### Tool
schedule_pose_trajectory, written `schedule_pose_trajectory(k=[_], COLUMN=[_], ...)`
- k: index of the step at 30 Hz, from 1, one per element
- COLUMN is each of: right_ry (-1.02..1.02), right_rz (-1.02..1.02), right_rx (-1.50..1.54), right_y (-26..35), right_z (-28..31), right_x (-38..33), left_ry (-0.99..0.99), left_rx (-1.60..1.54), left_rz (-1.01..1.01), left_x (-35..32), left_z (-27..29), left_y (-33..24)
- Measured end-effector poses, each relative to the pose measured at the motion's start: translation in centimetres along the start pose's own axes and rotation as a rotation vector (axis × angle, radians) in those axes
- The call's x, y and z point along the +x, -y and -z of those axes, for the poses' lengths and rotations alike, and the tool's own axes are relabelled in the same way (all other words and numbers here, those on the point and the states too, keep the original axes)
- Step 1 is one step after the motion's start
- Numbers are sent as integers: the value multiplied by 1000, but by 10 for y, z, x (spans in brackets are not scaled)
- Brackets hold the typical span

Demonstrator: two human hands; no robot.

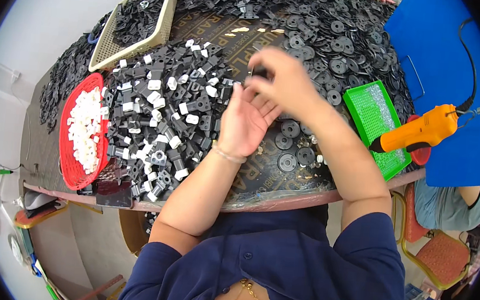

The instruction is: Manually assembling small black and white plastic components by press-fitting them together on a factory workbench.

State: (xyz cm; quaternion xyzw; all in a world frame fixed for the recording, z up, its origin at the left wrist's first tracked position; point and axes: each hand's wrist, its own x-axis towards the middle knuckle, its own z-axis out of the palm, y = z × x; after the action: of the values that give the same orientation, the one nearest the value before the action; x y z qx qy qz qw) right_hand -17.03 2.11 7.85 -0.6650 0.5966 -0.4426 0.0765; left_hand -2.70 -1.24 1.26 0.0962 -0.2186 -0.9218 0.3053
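Note:
My left hand [244, 124] is palm up over the table, its thumb apart from its fingers and nothing resting on the palm. Just above it, my right hand [284, 82] is curled, slightly blurred, with a small black plastic part [263, 72] between thumb and fingers. The part's exact shape is partly hidden. Beside my left hand spreads a heap of black plastic fittings with white caps [164, 103]. Black round discs [290, 129] lie near my right forearm.
A red basket of white caps [85, 125] stands at the left, behind it a cream basket [103, 46] of black parts. At right are a green tray [369, 113] of small metal pieces and an orange electric screwdriver [424, 131]. More black discs [337, 44] pile up at the back.

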Motion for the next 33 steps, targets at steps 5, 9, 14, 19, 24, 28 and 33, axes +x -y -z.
schedule_pose_trajectory(k=[5,9,14,19,24,28,33], right_ry=[167,-27,-60,10,77,-17,7], right_rz=[157,-50,-144,29,61,-146,0], right_rx=[-10,198,144,-124,-54,75,-59], right_y=[6,-10,-12,-20,-24,-13,-15], right_z=[10,15,9,9,21,30,29], right_x=[-54,-67,-71,-75,-73,-75,-74], left_ry=[-265,-201,-184,-55,-96,-108,-70], left_rx=[116,278,362,164,262,268,292], left_rz=[-113,-143,-64,48,40,35,54], left_x=[5,5,-3,-2,-2,0,1], left_z=[3,3,-3,-8,-5,-1,1], left_y=[2,9,20,6,6,4,3])
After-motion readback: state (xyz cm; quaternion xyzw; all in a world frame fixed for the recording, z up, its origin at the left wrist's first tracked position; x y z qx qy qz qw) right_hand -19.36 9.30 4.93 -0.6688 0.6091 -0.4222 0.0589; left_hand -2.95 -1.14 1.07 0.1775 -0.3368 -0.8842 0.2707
